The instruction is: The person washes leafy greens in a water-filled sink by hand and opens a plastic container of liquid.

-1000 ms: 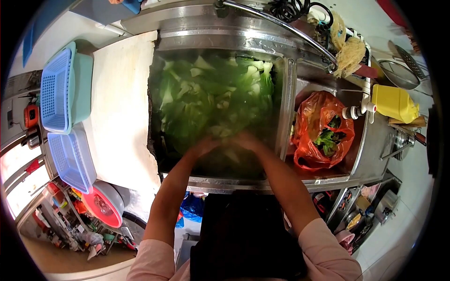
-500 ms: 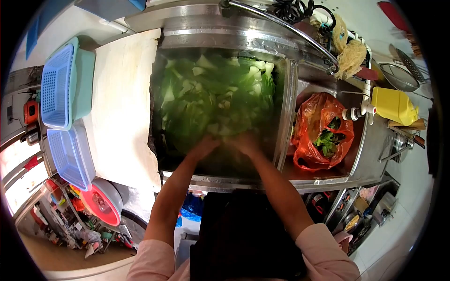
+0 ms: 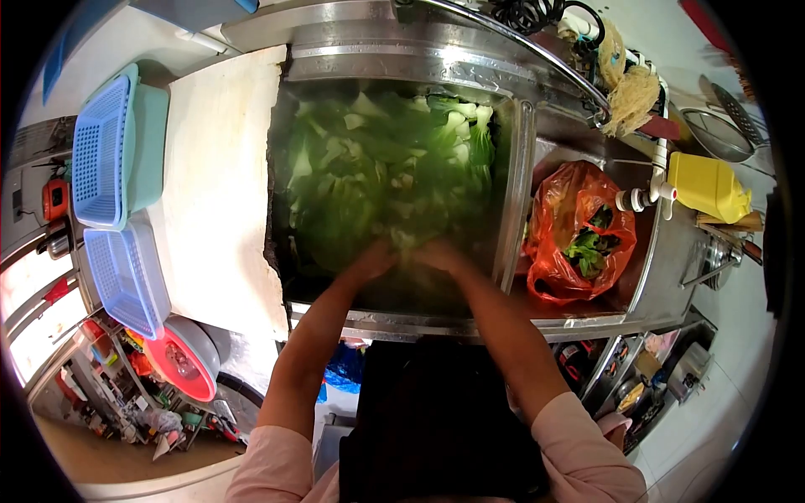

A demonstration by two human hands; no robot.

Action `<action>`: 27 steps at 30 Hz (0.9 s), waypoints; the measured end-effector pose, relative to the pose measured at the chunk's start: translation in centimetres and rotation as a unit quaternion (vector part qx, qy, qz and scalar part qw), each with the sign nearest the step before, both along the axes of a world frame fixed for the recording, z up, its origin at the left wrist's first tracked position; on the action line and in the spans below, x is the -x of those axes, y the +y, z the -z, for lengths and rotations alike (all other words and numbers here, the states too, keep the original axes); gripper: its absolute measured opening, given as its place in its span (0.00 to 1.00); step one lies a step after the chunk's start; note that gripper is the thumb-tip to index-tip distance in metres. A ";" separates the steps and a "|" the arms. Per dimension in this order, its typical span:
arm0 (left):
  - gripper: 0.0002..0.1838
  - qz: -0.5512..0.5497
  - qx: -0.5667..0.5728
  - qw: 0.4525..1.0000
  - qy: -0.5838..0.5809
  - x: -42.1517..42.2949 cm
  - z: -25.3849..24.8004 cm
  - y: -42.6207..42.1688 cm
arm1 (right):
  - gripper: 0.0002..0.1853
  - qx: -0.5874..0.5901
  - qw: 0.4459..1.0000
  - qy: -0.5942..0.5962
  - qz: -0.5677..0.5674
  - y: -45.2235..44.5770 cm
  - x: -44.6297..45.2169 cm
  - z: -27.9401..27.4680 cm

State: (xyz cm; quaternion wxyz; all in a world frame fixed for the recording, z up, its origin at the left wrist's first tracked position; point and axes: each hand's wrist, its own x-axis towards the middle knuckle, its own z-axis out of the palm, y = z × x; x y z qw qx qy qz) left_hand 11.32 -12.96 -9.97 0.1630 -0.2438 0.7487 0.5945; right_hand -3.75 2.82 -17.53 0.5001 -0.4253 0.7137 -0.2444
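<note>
Murky greenish water fills a steel sink basin (image 3: 517,201), with many heads of bok choy (image 3: 344,159) lying in it, white stems and green leaves. My left hand (image 3: 377,256) and my right hand (image 3: 438,254) are both under the water near the front of the basin, close together. A pale piece of bok choy (image 3: 405,239) shows between them. The cloudy water blurs my fingers, so whether they grip it cannot be made out. More white-stemmed bok choy (image 3: 480,138) pokes up at the back right corner.
An orange plastic bag (image 3: 553,243) with leafy greens sits in the right basin. A pale board (image 3: 222,184) lies left of the sink, beside blue baskets (image 3: 105,155). A curved faucet pipe (image 3: 520,50) crosses the back; a yellow jug (image 3: 708,186) stands right.
My hands stay submerged at the front of the basin. The right hand has shifted slightly left, nearer the left one, and the pale piece between them shows a little more.
</note>
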 end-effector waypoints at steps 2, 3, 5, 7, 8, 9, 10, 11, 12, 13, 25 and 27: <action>0.21 -0.008 -0.009 1.000 0.014 -0.2 0.3 0.1 | 0.21 0.064 0.995 0.073 0.024 0.1 -0.5 0.7; 0.20 -0.018 -0.021 0.999 0.031 -0.4 1.4 0.2 | 0.20 0.123 0.986 0.100 0.054 0.0 -0.8 0.7; 0.19 -0.057 -0.071 0.995 0.035 -1.0 3.0 0.5 | 0.20 0.102 0.986 0.098 0.091 0.2 -0.8 1.5; 0.18 -0.093 -0.113 0.989 0.026 -1.3 3.5 0.5 | 0.22 -0.024 0.993 0.061 0.098 0.7 -0.5 4.5; 0.18 -0.102 -0.119 0.987 0.032 -1.4 3.3 0.4 | 0.23 -0.069 0.991 0.055 0.096 0.9 -0.4 5.4; 0.19 -0.089 -0.095 0.990 0.055 -1.1 2.2 0.0 | 0.24 -0.081 0.990 0.072 0.091 1.0 -0.4 5.9; 0.20 -0.082 -0.061 0.994 0.049 -1.0 1.5 -0.1 | 0.25 -0.094 0.988 0.090 0.087 0.6 -0.3 4.9; 0.21 -0.074 -0.026 0.996 0.041 -0.8 0.9 -0.2 | 0.26 -0.093 0.983 0.127 0.093 0.5 -0.3 3.6; 0.21 -0.073 0.020 0.997 0.004 -0.6 0.6 0.1 | 0.27 -0.093 0.977 0.166 0.097 -0.7 0.1 -1.8; 0.22 -0.080 0.037 0.996 -0.016 -0.2 -0.1 0.2 | 0.27 -0.093 0.969 0.204 0.101 -1.8 0.3 -6.4; 0.19 -0.073 0.086 0.988 -0.106 0.6 0.3 2.0 | 0.26 -0.128 0.962 -0.212 0.110 -3.1 1.8 -6.7; 0.19 -0.049 0.086 0.992 -0.079 0.3 1.4 1.8 | 0.27 -0.177 0.956 -0.216 0.089 -2.7 2.6 -7.1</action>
